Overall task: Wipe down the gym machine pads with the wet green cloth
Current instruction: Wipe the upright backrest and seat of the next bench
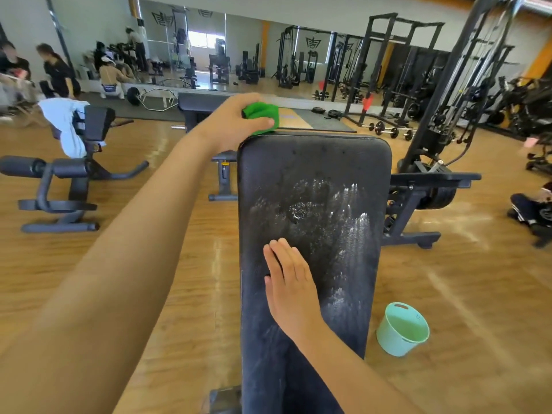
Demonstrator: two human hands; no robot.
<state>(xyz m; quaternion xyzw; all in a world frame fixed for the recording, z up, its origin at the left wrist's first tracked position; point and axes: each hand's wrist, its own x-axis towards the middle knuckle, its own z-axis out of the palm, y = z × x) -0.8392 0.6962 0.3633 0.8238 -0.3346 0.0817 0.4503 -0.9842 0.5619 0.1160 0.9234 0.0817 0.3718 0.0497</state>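
A long black bench pad (343, 162) runs away from me down the middle of the view, with wet, foamy streaks across its centre. My left hand (230, 124) reaches to the pad's far left corner and grips the bunched green cloth (264, 116) against that top edge. My right hand (291, 282) lies flat on the near left part of the pad, fingers straight and together.
A mint-green bucket (401, 330) stands on the wooden floor right of the bench. Another machine with black pads and a white towel (64, 127) stands at left. A cable tower (442, 121) and racks stand at right; several people are at far left.
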